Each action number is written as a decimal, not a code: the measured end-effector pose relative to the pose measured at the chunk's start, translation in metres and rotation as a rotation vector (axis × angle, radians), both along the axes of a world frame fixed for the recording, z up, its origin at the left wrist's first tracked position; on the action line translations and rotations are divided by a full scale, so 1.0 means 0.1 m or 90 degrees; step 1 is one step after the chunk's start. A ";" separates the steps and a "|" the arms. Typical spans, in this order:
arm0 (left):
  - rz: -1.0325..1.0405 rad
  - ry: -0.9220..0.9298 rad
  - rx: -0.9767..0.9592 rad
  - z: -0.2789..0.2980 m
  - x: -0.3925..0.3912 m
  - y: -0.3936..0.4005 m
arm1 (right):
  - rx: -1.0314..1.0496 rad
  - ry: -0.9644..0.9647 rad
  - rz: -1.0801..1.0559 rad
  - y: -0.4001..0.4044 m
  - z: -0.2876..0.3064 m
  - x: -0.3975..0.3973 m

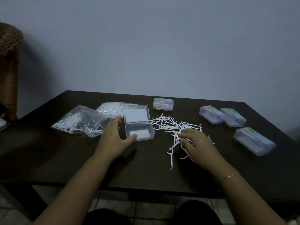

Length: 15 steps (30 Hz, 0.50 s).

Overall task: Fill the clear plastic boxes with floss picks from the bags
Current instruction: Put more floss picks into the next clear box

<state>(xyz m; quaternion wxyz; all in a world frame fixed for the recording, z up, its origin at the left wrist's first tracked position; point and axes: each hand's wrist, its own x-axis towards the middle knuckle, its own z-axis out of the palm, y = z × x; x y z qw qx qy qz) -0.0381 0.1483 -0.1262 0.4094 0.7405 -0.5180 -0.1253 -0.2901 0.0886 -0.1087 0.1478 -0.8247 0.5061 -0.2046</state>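
An open clear plastic box (140,132) lies mid-table, its hinged lid (136,115) folded back flat. My left hand (113,138) holds the box's left side, thumb against its front wall and fingers along the far left corner. A loose heap of white floss picks (172,127) spreads to the right of the box. My right hand (197,143) rests on the heap's near part, fingers curled into the picks and pinching some. Two clear bags of floss picks (81,122) lie at the left, the farther bag (112,108) behind the lid.
A closed box holding picks (163,104) stands at the back. Three closed clear boxes stand at the right: (211,114), (233,117) and a nearer one (254,141). The dark table's front edge (146,190) is near my knees. A wicker chair (9,62) stands at far left.
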 end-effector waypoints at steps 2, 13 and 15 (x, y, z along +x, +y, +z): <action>0.039 -0.031 -0.041 0.03 -0.04 0.03 | -0.002 0.010 -0.046 0.07 -0.05 -0.17; -0.131 -0.183 0.116 -0.03 -1.01 0.32 | 0.054 0.097 -0.253 0.17 -0.15 -0.56; -0.140 -0.213 0.120 -0.03 -1.09 0.27 | 0.046 0.114 -0.231 0.19 -0.16 -0.53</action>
